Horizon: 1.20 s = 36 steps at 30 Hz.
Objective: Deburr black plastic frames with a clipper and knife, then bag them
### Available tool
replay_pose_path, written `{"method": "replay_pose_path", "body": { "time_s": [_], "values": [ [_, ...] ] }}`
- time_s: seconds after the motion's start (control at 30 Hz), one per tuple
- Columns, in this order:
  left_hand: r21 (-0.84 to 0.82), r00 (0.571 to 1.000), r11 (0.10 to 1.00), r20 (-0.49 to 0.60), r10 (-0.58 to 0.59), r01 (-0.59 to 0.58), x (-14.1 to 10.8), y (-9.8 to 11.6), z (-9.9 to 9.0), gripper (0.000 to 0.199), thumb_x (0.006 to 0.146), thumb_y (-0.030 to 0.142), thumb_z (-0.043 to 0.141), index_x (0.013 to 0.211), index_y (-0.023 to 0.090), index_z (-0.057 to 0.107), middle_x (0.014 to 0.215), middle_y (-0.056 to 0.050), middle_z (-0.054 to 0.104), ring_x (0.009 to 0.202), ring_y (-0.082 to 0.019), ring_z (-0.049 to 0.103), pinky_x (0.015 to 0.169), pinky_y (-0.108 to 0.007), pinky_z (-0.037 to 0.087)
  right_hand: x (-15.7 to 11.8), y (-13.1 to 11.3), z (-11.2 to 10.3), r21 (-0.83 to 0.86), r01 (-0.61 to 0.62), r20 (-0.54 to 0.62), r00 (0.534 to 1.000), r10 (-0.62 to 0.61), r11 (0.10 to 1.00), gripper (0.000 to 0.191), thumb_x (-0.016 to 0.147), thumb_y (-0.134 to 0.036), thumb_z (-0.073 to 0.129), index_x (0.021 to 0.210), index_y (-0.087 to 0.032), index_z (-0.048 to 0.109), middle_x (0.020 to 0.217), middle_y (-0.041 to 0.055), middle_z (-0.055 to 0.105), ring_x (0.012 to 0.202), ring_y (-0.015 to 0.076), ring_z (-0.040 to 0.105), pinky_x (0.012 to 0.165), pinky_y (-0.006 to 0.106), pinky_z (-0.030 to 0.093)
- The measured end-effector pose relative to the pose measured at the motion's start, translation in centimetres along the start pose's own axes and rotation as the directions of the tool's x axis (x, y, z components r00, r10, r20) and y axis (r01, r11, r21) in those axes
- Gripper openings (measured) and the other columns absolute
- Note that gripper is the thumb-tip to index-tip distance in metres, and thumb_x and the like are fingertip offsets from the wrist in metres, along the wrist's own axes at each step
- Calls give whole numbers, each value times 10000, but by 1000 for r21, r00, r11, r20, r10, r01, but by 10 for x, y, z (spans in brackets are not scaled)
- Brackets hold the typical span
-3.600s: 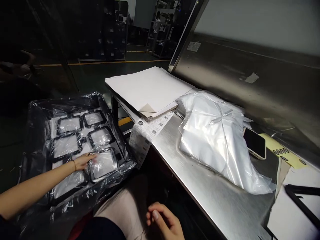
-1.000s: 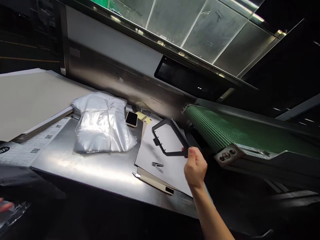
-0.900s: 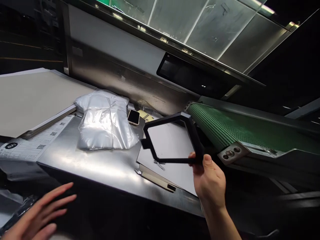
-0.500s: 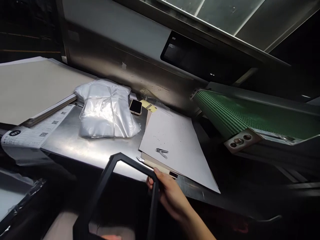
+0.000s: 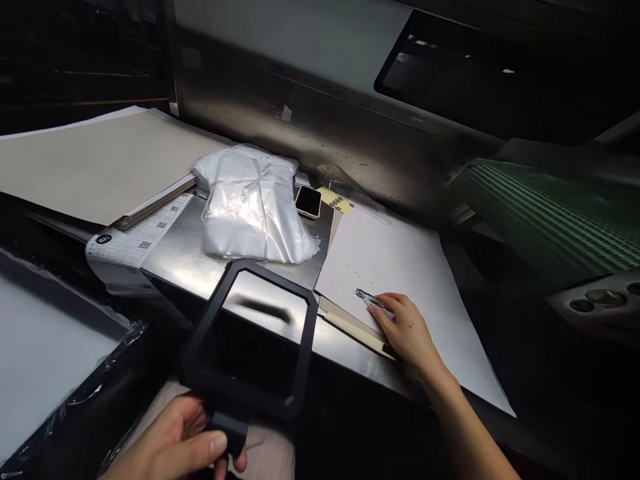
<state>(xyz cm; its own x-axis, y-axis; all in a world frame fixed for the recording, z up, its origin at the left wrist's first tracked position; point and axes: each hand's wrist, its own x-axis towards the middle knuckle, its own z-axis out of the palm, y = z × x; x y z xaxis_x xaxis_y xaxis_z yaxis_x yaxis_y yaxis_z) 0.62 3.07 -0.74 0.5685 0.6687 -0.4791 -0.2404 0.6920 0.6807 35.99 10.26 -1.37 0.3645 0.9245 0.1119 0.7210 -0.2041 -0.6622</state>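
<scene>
Now that the left hand (image 5: 173, 443) alone clasps the black frame (image 5: 307, 340), the freed right hand (image 5: 407, 330) pinches the nippers (image 5: 370, 297), so both seem in hand.

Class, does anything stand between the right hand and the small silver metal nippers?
Nothing visible: the right hand has fingers on the nippers. The slim cream-coloured knife lies nearer the body, not between.

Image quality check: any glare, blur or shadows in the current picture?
Head view: glare whitens the plastic bundle and steel tabletop; the green conveyor belt looks smeared; a soft dark shadow or reflection shows through the black frame.
</scene>
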Motion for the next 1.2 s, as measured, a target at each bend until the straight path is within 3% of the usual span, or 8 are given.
{"method": "replay_pose_path", "body": {
  "time_s": [0.27, 0.47, 0.53, 0.63, 0.77, 0.9, 1.03, 1.2],
  "values": [
    [270, 973, 958, -180, 146, -94, -2, 14, 11, 320, 630, 303, 633, 942, 243, 600, 790, -7, 650, 682, -166, 550, 650, -264, 440, -49, -61, -5, 611, -123, 198, 980, -1, 782, 304, 752, -498, 457, 845, -243, 595, 979, 87, 607, 887, 252, 577, 656, 389, 475],
    [979, 776, 93, 86, 625, -184, 17, 4, -2, 294, 743, 167, 461, 979, 261, 610, 1220, -91, 482, 882, -266, 508, 678, -350, 440, -103, -100, 2, 868, -389, 484, 803, -347, 310, 241, 733, -528, 461, 816, -346, 596, 1315, 25, 399, 1181, 335, 355, 779, 495, 415],
    [989, 727, 3, 105, 678, -145, 22, -2, 1, 309, 760, 137, 424, 971, 261, 612, 1210, -103, 474, 892, -270, 481, 665, -366, 425, -107, -94, 13, 839, -453, 529, 809, -257, 302, 241, 781, -446, 439, 911, -317, 597, 1315, 49, 393, 1181, 314, 358, 833, 486, 380],
    [895, 688, 331, -37, 725, -300, 24, -12, 7, 325, 717, 151, 525, 1005, 291, 577, 1307, -55, 332, 924, -248, 469, 741, -370, 421, -108, -79, 30, 805, -481, 543, 834, -103, 348, 277, 829, -358, 385, 983, -272, 598, 1203, 74, 494, 1084, 261, 458, 810, 409, 403],
    [286, 852, 884, -274, 446, -370, 19, -16, 7, 573, 629, 244, 653, 1129, 368, 401, 1381, 13, 176, 1021, -258, 466, 788, -362, 460, -109, -68, 36, 780, -482, 548, 834, -62, 400, 263, 808, -330, 444, 977, -214, 610, 1106, 88, 539, 980, 216, 500, 751, 318, 410],
    [-46, 949, 973, -237, 208, -225, 17, -7, 0, 479, 644, 233, 652, 1062, 319, 433, 1279, -15, 362, 1021, -265, 506, 773, -363, 465, -109, -69, 31, 758, -473, 556, 829, -66, 449, 281, 780, -366, 479, 970, -204, 609, 1053, 91, 564, 883, 187, 521, 690, 286, 411],
    [-133, 975, 969, 108, -196, 210, 18, -4, -4, 417, 691, 217, 608, 1090, 157, 504, 997, -97, 601, 905, -280, 599, 751, -361, 447, -109, -71, 29, 712, -461, 577, 814, -68, 531, 268, 756, -362, 524, 940, -193, 620, 915, 82, 615, 733, 154, 534, 655, 282, 414],
    [-81, 979, 981, 120, -164, 174, 15, -19, -6, 451, 698, 213, 617, 1124, 156, 480, 933, -87, 658, 827, -210, 622, 680, -285, 451, -110, -66, 16, 657, -410, 558, 829, -42, 633, 259, 718, -397, 564, 893, -218, 634, 1154, 92, 541, 882, 225, 556, 767, 374, 427]
  ]
}}
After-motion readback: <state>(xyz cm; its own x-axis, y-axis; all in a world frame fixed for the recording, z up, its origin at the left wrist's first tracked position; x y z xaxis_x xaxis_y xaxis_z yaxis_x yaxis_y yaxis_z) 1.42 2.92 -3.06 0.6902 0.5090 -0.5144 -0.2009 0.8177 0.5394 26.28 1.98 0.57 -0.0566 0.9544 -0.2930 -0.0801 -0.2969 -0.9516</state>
